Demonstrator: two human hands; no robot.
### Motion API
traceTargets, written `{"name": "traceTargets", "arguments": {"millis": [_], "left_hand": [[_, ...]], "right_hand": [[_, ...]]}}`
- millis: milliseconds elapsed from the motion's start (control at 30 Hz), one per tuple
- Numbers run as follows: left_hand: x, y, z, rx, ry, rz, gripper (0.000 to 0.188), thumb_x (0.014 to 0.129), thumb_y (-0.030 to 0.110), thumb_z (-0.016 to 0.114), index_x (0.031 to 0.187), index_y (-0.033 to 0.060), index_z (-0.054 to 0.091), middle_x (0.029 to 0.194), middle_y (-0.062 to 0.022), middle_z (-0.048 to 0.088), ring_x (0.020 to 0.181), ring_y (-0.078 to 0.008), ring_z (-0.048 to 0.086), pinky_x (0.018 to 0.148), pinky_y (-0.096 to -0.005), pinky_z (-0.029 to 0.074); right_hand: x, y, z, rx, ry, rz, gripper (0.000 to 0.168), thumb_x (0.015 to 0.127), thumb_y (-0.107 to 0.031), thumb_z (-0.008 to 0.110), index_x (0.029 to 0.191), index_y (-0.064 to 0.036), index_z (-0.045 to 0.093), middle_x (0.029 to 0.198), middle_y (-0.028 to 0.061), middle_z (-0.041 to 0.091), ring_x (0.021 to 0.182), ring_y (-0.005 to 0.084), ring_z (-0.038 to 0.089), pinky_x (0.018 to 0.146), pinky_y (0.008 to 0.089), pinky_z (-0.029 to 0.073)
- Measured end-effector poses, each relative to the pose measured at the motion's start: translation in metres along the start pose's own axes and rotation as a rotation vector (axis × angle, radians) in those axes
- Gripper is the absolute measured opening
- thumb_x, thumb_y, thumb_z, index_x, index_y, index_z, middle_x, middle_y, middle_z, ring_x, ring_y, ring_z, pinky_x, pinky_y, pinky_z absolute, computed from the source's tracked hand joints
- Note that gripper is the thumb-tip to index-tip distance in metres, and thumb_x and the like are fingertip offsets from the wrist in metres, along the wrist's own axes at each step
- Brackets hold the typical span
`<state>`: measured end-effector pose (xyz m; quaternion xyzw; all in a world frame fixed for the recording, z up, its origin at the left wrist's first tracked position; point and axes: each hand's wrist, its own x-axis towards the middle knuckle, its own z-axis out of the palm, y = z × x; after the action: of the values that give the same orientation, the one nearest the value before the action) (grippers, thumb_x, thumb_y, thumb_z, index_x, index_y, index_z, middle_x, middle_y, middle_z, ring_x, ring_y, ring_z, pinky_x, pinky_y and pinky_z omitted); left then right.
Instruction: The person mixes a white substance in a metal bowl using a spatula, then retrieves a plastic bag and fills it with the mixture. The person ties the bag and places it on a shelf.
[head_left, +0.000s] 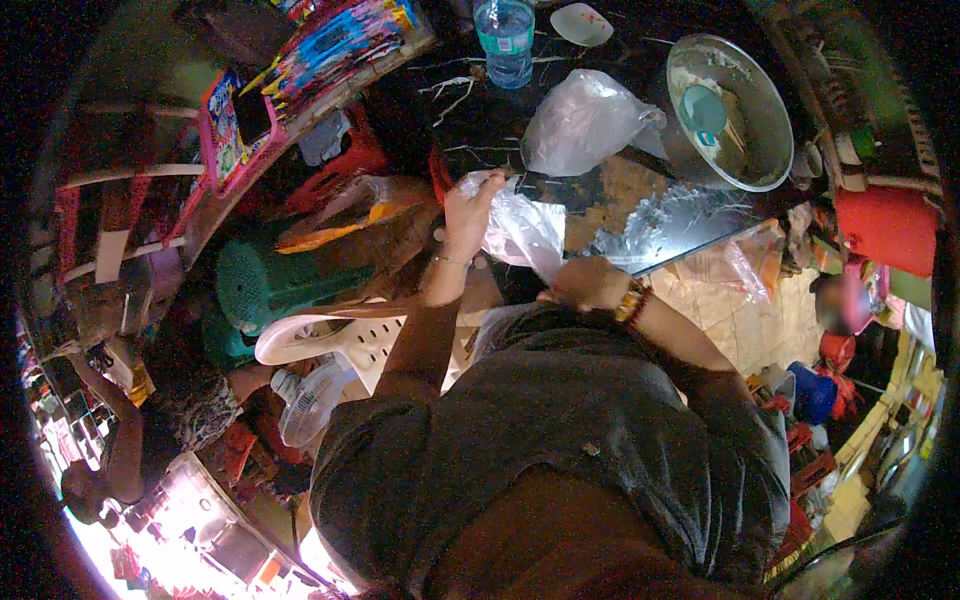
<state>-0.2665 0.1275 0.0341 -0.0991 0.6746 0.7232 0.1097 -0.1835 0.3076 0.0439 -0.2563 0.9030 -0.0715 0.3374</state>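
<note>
A clear plastic bag (525, 229) is stretched between my hands at the near edge of a dark, marble-patterned table (480, 112). My left hand (469, 206) pinches its upper left part; my right hand (589, 285) grips its lower right end, close to my body. Just beyond lies a fuller, whitish plastic bag (577, 124), its contents blurred by the film. To the right, a large metal bowl (772, 142) holds a turquoise cup (703, 110) and traces of a pale substance. White residue (660, 225) and a brown patch mark the tabletop near my right hand.
A water bottle (506, 45) and a small white dish (582, 24) stand at the table's far side. At left are a green plastic stool (292, 281), a pale plastic chair (367, 341), a fan (311, 405) and a person reaching up (127, 450). Another person is at far right.
</note>
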Motion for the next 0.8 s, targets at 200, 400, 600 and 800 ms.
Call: {"name": "traceTargets", "arguments": {"millis": [200,400,600,800], "left_hand": [[-0.024,0.028,-0.004,-0.196,-0.483,-0.087,0.017,0.078,0.005,0.068,0.093,0.0002,0.061,0.093,-0.0067,0.064,0.083,-0.0135,0.06,0.078,-0.0259,0.048],[-0.036,0.061,0.021,-0.282,-0.401,0.088,0.032,0.075,-0.002,0.067,0.106,0.0013,0.056,0.098,-0.0049,0.061,0.091,-0.0129,0.058,0.082,-0.0268,0.047],[-0.043,0.064,0.043,-0.348,-0.394,-0.058,0.024,0.079,0.011,0.067,0.101,0.0019,0.061,0.092,-0.0032,0.063,0.082,-0.0108,0.059,0.072,-0.0264,0.048],[-0.039,0.055,0.058,-0.359,-0.382,-0.202,0.023,0.083,0.022,0.067,0.095,0.0027,0.064,0.088,-0.0012,0.062,0.076,-0.0086,0.057,0.069,-0.0244,0.047]], "right_hand": [[-0.017,-0.012,-0.103,0.411,1.069,-0.245,0.035,0.075,-0.032,0.069,0.092,-0.001,0.062,0.078,0.0154,0.063,0.076,0.0295,0.063,0.065,0.0384,0.05],[-0.025,0.007,-0.076,1.1,0.856,-0.113,0.024,0.079,-0.022,0.07,0.09,-0.002,0.063,0.075,0.0052,0.063,0.072,0.0098,0.056,0.064,0.0259,0.046],[-0.037,0.003,-0.066,1.093,1.033,0.067,0.023,0.086,-0.023,0.061,0.086,-0.001,0.062,0.07,0.0057,0.062,0.062,0.0104,0.054,0.056,0.0263,0.043],[-0.062,0.012,-0.079,0.789,0.988,0.139,0.024,0.086,-0.023,0.06,0.078,-0.001,0.062,0.065,0.0141,0.059,0.056,0.0192,0.057,0.053,0.0307,0.043]]}}
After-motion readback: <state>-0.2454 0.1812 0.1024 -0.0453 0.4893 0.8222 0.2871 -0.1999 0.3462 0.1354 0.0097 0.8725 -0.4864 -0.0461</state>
